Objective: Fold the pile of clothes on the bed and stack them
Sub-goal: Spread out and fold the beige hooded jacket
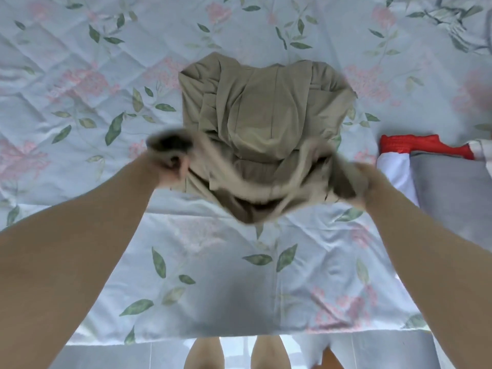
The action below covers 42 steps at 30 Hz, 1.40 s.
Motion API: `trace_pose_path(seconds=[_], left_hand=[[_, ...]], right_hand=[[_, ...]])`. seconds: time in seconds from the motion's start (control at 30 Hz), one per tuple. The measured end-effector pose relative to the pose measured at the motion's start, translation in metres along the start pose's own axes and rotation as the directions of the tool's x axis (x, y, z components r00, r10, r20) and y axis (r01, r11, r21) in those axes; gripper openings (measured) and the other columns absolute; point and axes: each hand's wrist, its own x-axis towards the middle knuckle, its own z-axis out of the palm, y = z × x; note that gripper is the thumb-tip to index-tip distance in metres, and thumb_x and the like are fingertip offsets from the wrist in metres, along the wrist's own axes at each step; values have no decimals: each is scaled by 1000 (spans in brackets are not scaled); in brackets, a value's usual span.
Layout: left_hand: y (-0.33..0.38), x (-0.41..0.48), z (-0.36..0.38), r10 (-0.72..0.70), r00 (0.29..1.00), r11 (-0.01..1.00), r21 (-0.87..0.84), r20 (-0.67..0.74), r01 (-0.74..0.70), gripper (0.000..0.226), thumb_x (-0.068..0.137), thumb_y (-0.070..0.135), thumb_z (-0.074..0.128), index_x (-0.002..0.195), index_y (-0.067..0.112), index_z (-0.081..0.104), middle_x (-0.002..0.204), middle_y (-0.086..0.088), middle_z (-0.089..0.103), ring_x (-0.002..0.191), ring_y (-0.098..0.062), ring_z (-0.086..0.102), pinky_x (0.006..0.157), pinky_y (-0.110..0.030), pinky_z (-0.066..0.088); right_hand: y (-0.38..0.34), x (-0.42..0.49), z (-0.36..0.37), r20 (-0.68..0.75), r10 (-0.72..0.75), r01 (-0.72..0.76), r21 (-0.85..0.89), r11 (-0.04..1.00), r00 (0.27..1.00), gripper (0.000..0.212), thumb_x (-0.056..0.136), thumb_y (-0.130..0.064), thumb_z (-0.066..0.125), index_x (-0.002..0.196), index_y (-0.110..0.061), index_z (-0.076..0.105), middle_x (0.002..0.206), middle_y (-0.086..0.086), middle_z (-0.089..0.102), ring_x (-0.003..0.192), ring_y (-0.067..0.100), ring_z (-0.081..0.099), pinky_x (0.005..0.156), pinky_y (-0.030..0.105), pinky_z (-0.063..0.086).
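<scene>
Khaki garment (266,115) at frame centre, its near edge gripped by left hand (171,166) and blurred right hand (366,186); floral bedspread (80,89) beneath, folded stack (447,187) at right edge.

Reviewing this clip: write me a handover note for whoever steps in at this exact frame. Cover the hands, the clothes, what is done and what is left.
Left hand: grips the near left edge of the khaki garment.
Right hand: blurred, but appears to grip the garment's near right edge.
Garment: far part rumpled on the floral bedsheet, near edge lifted.
Done: a grey piece, a white piece and a red piece lie together at the right and look folded.
Left: fold the khaki garment and add it to that stack. No other unfolded clothes are clearly in view.
</scene>
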Motion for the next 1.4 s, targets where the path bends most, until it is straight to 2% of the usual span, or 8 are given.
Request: trace_pose_path(seconds=[0.13,0.2,0.33,0.63,0.9,1.03,1.27,1.4], left_hand=[[24,13,44,294,940,865,-467,175,-184,42,102,33,35,137,10,40,138,-19,48,128,-31,47,104,-44,41],[17,22,57,341,912,935,15,227,-354,41,102,38,33,141,26,30,148,-12,37,135,-28,39,106,-41,36],[-11,68,51,401,873,402,804,277,-439,47,94,12,49,140,14,39,137,-16,44,107,-19,55,78,-28,51],[-50,111,17,192,847,-834,538,496,-126,103,81,53,62,149,33,-13,157,1,-11,145,-29,-7,114,-55,13],[-28,142,22,219,662,-806,515,717,-291,46,91,4,46,137,12,48,127,-15,57,113,-36,53,89,-44,46],[0,126,54,101,823,-697,630,559,-342,28,92,6,47,110,13,67,98,-9,68,95,-29,60,75,-27,42],[-19,75,50,-508,823,-753,596,-255,-279,4,87,21,65,89,23,62,82,0,61,69,-16,62,71,-31,57],[-17,80,34,-405,912,-402,883,67,-243,20,88,34,65,93,15,62,88,-2,69,81,-15,68,68,-26,57]], right_hand=[[-39,14,25,83,-270,179,563,807,959,46,95,-41,41,129,-13,51,118,11,60,109,33,58,98,47,43],[-39,27,35,37,-225,214,192,958,974,53,95,-54,35,141,-27,36,131,2,48,120,26,47,105,46,36],[-10,54,49,-28,-377,340,-371,864,926,41,83,-38,59,122,-30,47,92,-7,58,79,7,53,82,31,43],[33,106,46,192,-376,77,-951,-301,907,98,78,-38,69,148,-43,0,158,-6,-2,145,28,1,110,55,17],[14,136,29,383,-526,212,-910,-356,759,50,90,-14,54,139,-23,46,133,2,55,111,34,46,92,41,41],[2,127,32,374,-424,271,-920,-284,825,25,86,-7,53,105,-17,67,104,6,65,98,33,56,77,36,47],[3,73,42,-22,564,239,-892,-384,826,17,84,-12,63,97,-23,66,82,0,61,69,15,59,66,29,53],[-2,71,49,168,461,164,-985,49,871,17,84,-23,69,101,-21,65,82,-6,67,76,15,63,71,27,50]])
